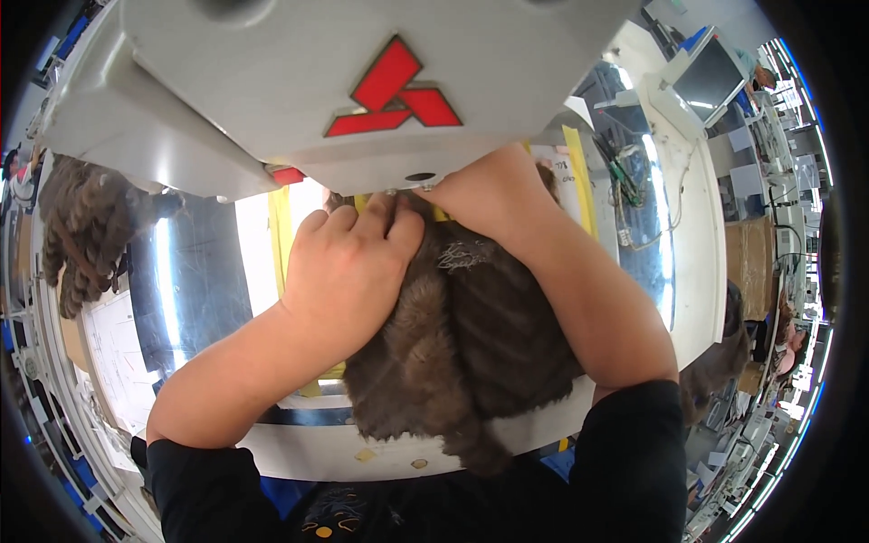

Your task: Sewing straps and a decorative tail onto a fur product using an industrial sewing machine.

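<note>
A dark brown fur piece (511,335) lies before me and hangs toward my body over the table's near edge. A lighter, fluffier strip runs down its middle, and a pale looping mark shows near its top. My left hand (348,258) is closed on the upper left of the fur, its fingers bent and knuckles raised. From the right, my right hand (493,195) reaches in with its fingertips drawn together at the fur's top edge. The grey-white machine head (272,100) with a red emblem overhangs both hands and hides part of the right fingers.
Yellow tape strips (579,181) run along the white table (380,457). Brown fur bundles (90,226) are heaped at the left. Further right are a tangle of wires (625,176), a screen (711,81) and a cardboard box (749,267).
</note>
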Demonstrator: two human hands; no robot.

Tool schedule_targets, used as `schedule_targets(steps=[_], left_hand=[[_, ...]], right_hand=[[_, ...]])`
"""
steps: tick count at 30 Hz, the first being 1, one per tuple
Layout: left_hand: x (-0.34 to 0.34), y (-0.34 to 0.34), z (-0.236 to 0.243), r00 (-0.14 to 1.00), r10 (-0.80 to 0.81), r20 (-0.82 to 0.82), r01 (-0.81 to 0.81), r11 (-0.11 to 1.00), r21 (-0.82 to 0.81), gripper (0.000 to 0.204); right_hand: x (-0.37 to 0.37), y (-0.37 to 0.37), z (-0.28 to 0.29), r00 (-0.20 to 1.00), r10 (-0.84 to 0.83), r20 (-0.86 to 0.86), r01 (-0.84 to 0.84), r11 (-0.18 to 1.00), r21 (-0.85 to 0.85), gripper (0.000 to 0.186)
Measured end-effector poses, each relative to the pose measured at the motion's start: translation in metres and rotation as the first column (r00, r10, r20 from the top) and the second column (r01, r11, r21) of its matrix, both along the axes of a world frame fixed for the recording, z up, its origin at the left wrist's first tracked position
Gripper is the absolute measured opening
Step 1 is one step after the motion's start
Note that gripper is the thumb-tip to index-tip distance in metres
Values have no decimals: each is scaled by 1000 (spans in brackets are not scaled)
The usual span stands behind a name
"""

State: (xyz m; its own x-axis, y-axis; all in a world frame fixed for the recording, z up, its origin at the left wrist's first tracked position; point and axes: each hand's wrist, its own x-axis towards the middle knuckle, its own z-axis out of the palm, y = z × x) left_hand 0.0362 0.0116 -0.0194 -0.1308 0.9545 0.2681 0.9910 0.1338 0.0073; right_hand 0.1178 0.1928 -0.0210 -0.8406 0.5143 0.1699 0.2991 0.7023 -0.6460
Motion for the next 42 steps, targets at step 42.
schedule_targets(steps=[42], left_hand=[[-9,-13,-3,994,-95,-60,97,995,28,48]], right_hand=[[45,-18,23,932,323,167,-359,888,286,29]])
